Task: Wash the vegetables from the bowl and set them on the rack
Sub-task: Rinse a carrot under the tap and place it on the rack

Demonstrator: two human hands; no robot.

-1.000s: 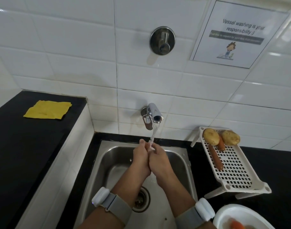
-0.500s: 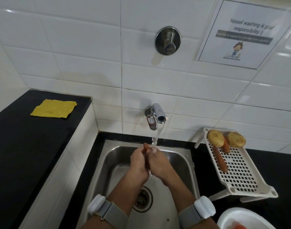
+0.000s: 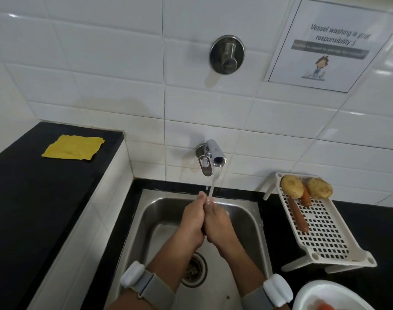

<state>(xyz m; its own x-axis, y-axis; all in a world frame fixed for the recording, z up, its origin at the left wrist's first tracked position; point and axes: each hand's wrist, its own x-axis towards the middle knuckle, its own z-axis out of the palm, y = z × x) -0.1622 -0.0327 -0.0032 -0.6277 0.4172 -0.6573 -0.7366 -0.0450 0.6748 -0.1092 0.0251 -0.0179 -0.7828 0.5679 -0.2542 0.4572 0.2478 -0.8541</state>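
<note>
Pressing together over the sink (image 3: 159, 220), the left hand (image 3: 194, 222) and right hand (image 3: 220, 224) meet under the water stream (image 3: 214, 184) from the tap (image 3: 214, 153). Their fingers (image 3: 201, 199) are curled inward against each other, and a sliver of something dark shows between the palms near the wrists; what it is, and whether the fingers are clamped on it, I cannot tell. The stream lands right at the fingertips on the far side of the hands.

To the right, on the black table (image 3: 369, 220), stands a white rack (image 3: 325, 238). At its far end lie two potatoes (image 3: 292, 186), side by side, with a short carrot (image 3: 305, 196) between them. A long carrot (image 3: 298, 217) lies down the rack's left side, its far end touching the left potato.

At the near right corner sits a white bowl (image 3: 314, 291), with something orange inside at the frame edge. A yellow cloth (image 3: 72, 147) lies on the raised ledge at far left.
</note>
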